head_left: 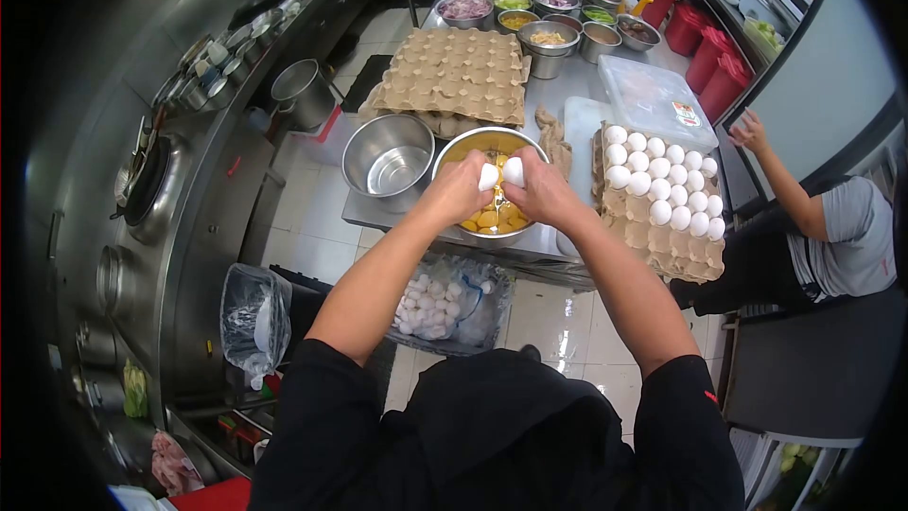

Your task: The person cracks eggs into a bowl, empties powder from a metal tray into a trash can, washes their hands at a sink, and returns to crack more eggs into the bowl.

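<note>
Over a metal bowl point(450, 163) of yolks and egg white, both hands hold pieces of white eggshell. My left hand point(458, 191) is closed on one white shell piece point(488, 177). Closed on the other shell piece point(513, 171) is my right hand point(543, 191). Several yolks point(492, 219) lie in the bowl below them. Beside it on the left stands an empty steel pot point(389, 157). To the right, a cardboard tray point(653, 237) bears several whole white eggs point(678, 174).
Stacked egg trays point(454, 71) sit behind the bowls, with food bowls point(549, 38) farther back. A lidded plastic box point(657, 99) is behind the eggs. Below the table edge is a crate of white shells point(430, 303). A co-worker point(842, 237) stands at the right.
</note>
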Tool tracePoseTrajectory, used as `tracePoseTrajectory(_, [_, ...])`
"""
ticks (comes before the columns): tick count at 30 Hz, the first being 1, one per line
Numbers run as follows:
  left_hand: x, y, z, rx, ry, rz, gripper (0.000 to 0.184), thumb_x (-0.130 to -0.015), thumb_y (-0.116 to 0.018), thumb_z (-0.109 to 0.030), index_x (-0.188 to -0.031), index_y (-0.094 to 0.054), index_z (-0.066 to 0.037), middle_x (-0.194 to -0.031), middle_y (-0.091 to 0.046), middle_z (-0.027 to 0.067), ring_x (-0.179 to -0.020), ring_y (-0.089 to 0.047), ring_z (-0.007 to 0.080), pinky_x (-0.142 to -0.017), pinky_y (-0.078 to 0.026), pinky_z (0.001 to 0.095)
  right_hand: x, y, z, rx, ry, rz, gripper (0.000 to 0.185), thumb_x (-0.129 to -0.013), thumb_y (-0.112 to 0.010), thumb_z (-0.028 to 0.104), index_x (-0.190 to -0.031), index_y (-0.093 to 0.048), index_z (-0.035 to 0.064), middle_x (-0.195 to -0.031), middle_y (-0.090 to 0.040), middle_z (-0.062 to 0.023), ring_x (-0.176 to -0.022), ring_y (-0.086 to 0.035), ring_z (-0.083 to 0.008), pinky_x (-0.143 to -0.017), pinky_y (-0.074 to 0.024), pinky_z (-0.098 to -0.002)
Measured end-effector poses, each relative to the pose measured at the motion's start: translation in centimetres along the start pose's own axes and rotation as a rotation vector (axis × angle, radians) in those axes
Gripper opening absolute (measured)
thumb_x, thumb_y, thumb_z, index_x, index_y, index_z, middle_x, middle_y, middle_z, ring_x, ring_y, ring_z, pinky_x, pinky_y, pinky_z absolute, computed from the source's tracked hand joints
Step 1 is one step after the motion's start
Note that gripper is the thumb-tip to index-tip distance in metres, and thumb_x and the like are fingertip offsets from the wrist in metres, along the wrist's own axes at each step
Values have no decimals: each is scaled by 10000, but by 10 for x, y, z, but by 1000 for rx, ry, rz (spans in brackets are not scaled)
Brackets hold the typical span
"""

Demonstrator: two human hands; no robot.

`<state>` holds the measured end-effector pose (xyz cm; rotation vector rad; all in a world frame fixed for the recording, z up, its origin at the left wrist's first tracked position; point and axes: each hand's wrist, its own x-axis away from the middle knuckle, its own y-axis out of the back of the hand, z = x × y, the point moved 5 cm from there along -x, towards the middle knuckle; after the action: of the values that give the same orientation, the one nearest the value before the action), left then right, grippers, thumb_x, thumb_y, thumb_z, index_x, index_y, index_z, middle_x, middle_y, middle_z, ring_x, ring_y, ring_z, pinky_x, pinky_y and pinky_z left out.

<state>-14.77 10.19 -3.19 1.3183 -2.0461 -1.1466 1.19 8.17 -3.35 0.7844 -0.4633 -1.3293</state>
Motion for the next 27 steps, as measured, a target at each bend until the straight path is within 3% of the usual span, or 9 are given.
tracePoseTrajectory(5, [-11, 4, 2, -119, -42, 28, 420, -818, -742, -296, -1075, -516, -53, -868, -682, 243, -853, -645, 466, -739, -515, 537, -4, 4, 3, 37, 16, -8, 512, -885, -696, 321, -1206, -449, 7, -1029, -647, -293, -990, -625, -471, -844, -498, -508])
tracePoseTrajectory(11, [-15, 8, 5, -197, -60, -114, 434, -825, -725, -286, -1130, -504, -72, -969, -673, 253, -929, -639, 461, -773, -516, 529, -6, 9, 14, 5, 69, -78, 546, -867, -679, 381, -1208, -464, 12, -1135, -590, -298, -1058, -583, -460, -893, -476, -500])
tracePoseTrajectory(14, [10, 29, -4, 192, 39, -198, 471, -812, -724, -248, -1186, -496, -74, -1058, -648, 251, -1004, -632, 435, -847, -517, 481, 0, 11, 48, -262, 147, -130, 493, -841, -695, 323, -1190, -522, 22, -1124, -594, -265, -1054, -578, -426, -923, -465, -468])
tracePoseTrajectory(17, [69, 47, 6, 261, 125, -195, 554, -788, -769, -232, -1221, -473, -54, -1146, -633, 233, -1078, -624, 424, -887, -503, 462, 17, -4, 94, -125, 257, 9, 448, -796, -719, 256, -1145, -570, 18, -1079, -601, -235, -1019, -584, -396, -919, -469, -443])
tracePoseTrajectory(19, [112, 44, 29, 374, 165, -152, 612, -774, -771, -258, -1244, -475, -1, -1241, -575, 229, -1187, -571, 337, -984, -457, 396, 27, -27, 123, -253, 291, 126, 464, -750, -748, 212, -1137, -580, 19, -1055, -603, -217, -1026, -585, -383, -903, -483, -449])
tracePoseTrajectory(22, [158, 30, 61, 281, 215, 40, 799, -719, -822, -263, -1349, -427, 29, -1309, -546, 233, -1193, -560, 332, -1013, -444, 392, 26, -66, 131, 161, 339, 285, 784, -714, -814, 334, -1335, -470, 1, -1167, -581, -256, -1096, -574, -417, -964, -460, -457])
tracePoseTrajectory(23, [167, 28, 70, 135, 196, 130, 860, -703, -837, -263, -1386, -408, 35, -1324, -540, 237, -1190, -560, 338, -1020, -440, 388, 29, -56, 128, 169, 351, 236, 807, -712, -818, 339, -1350, -454, 4, -1179, -578, -254, -1100, -573, -416, -968, -457, -455])
tracePoseTrajectory(25, [170, 33, 76, -146, 168, -3, 820, -725, -830, -253, -1394, -447, 27, -1319, -560, 227, -1186, -574, 347, -1006, -456, 390, 36, -30, 125, 186, 384, 148, 853, -710, -826, 351, -1379, -423, 9, -1203, -573, -249, -1107, -571, -413, -976, -451, -450])
tracePoseTrajectory(27, [142, 40, 27, 44, 83, 6, 711, -744, -819, -233, -1336, -514, 17, -1282, -592, 215, -1174, -590, 348, -987, -473, 387, 51, 28, 85, 102, 348, -58, 667, -762, -799, 294, -1301, -533, 4, -1196, -611, -214, -1120, -580, -381, -975, -461, -447])
